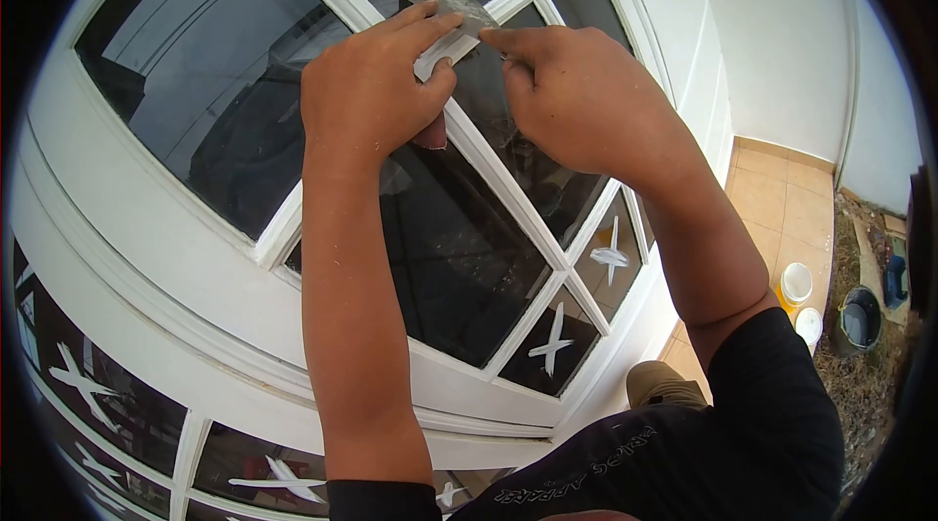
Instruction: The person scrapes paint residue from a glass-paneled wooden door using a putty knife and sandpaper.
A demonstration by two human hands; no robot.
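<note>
A flat metal scraper blade [463, 5] lies across a white glazing bar of the window frame, near the top of the view. My left hand [376, 82] grips its left side, fingers over the blade and thumb below. Under that palm pokes out a reddish-brown piece [432, 134], perhaps sandpaper. From the other side, my right hand [586, 96] has its index fingertip on the blade's right corner, the thumb bent beneath and the remaining fingers curled out of sight. Dark glass [449, 238] shows behind both hands, and any scraper handle is hidden.
White painted bars [498, 189] divide the panes, several bearing white X marks [552, 340]. Beyond my right arm stand a white-topped tub [795, 282], a round white lid [808, 326] and a dark bucket [860, 318]. Tiles [782, 194] meet rough ground there.
</note>
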